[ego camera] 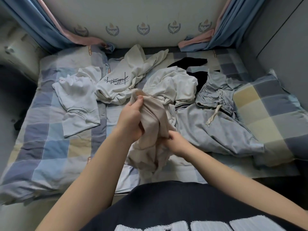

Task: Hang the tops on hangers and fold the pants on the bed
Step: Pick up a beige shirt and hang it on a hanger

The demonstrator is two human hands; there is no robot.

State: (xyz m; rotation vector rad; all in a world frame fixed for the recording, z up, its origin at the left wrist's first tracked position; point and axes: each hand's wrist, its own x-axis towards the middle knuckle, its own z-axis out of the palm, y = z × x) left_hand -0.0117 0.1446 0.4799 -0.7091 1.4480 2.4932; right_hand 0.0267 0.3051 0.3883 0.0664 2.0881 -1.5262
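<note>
A bunched beige garment [151, 130] hangs above the bed's middle, held by both hands. My left hand [131, 119] grips its upper part, thumb pinching the top edge. My right hand [176, 142] grips a fold lower down on the right. Around it on the checked bedspread [50, 147] lie a white T-shirt [78, 100] at the left, a cream top with script print [120, 80] behind, a crumpled white top [175, 85], grey drawstring pants [221, 124] at the right and a black garment [191, 64] at the back. No hanger is in view.
A checked pillow [270, 117] lies at the right. A padded headboard with crests [143, 29] and blue-pink curtains [41, 25] close off the far side. The bed's near edge meets my dark shirt [183, 205].
</note>
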